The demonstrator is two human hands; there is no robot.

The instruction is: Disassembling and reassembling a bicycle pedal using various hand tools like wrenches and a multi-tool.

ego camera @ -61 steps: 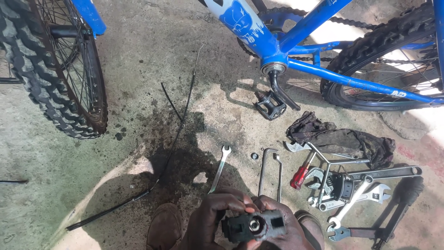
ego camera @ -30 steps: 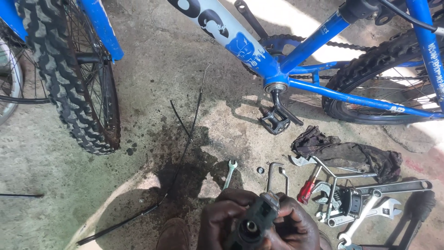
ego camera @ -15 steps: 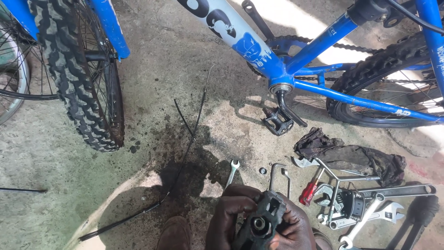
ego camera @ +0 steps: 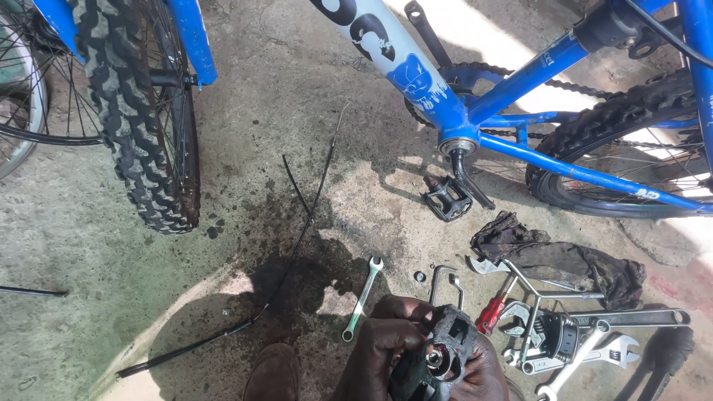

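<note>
Both hands grip a black bicycle pedal [ego camera: 440,355] above the concrete floor [ego camera: 282,111]. The left hand [ego camera: 386,349] has its fingers [ego camera: 407,340] closed on the pedal's side; the right hand [ego camera: 481,371] cups it from beneath. A spanner [ego camera: 362,298] lies just beside them.

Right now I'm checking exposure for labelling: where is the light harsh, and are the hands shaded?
Head view: hard sun blows out the concrete behind the blue frame; both hands, left and right, and the black pedal sit in shadow, still sharp.
</note>
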